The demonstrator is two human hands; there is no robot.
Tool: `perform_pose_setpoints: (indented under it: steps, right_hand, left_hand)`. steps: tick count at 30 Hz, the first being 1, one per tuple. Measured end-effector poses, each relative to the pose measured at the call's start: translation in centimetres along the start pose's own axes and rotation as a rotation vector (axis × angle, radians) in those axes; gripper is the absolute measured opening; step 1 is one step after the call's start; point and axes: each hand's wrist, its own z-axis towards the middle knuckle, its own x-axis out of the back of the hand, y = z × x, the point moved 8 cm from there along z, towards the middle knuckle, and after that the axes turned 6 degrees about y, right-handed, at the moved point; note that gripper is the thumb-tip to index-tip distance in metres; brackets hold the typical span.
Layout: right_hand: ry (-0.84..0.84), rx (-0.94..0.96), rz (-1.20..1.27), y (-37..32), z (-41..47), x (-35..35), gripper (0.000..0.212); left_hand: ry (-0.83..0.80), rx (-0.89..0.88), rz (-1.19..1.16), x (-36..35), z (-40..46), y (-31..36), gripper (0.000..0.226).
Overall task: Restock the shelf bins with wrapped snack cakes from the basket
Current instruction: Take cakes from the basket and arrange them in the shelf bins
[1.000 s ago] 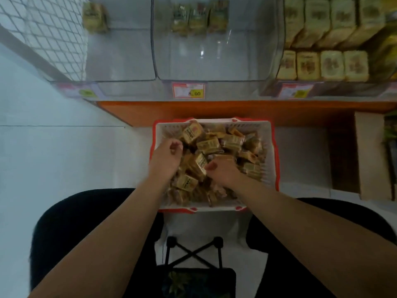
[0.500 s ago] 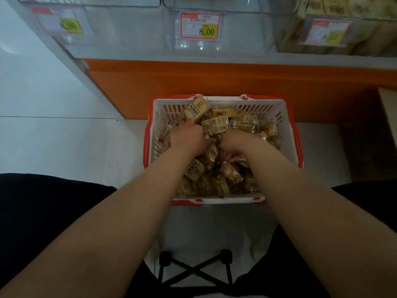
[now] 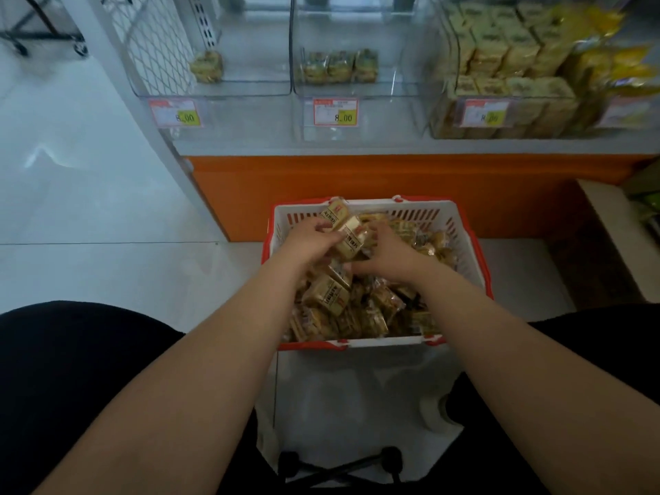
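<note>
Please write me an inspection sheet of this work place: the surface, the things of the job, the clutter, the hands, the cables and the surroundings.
Surface: pale floor; the basket stands on it before the orange shelf base.
Job's things: basket heaped with wrapped snack cakes; left bin holds one cake, middle bin three, right bin nearly full.
Clutter: nothing seen.
Hands: left hand grips several cakes; right hand reaches into the heap, and its grip is hidden.
Cables: nothing seen.
Surroundings: price tags on the bins; black folding stool legs below; wheeled frame far left.
</note>
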Motion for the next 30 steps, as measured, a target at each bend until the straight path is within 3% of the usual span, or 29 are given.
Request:
perform_pose_setpoints:
  steps: [4, 8, 11, 15, 20, 30]
  right_hand:
    - [0.038, -0.029, 0.086, 0.4, 1.7, 0.1, 0.13]
    - [-0.031, 0.004, 0.212, -0.3, 3.7, -0.1, 0.101]
    - [0.014, 0.073, 0.234, -1.4, 5.1, 0.2, 0.097]
    - [0.05, 0.116, 0.253, -2.1, 6.2, 1.4, 0.103]
    - [0.087, 0.184, 0.073, -3.5, 5.9, 2.9, 0.094]
    - [0.301, 0.356, 0.021, -8.9, 2.1, 5.4, 0.093]
  left_hand:
    - [-0.108, 0.085, -0.119, -1.1, -0.2, 0.1, 0.045]
    - [-0.152, 0.125, -0.154, -1.3, 1.4, -0.2, 0.044]
    - [-0.125, 0.114, -0.155, -0.7, 3.6, 0.2, 0.042]
    - [-0.117, 0.065, -0.079, 0.0, 5.3, 2.0, 0.034]
    - [-0.16, -0.005, 0.074, 1.2, 4.9, 4.0, 0.04]
    - [-0.043, -0.214, 0.258, 6.8, 1.0, 9.5, 0.038]
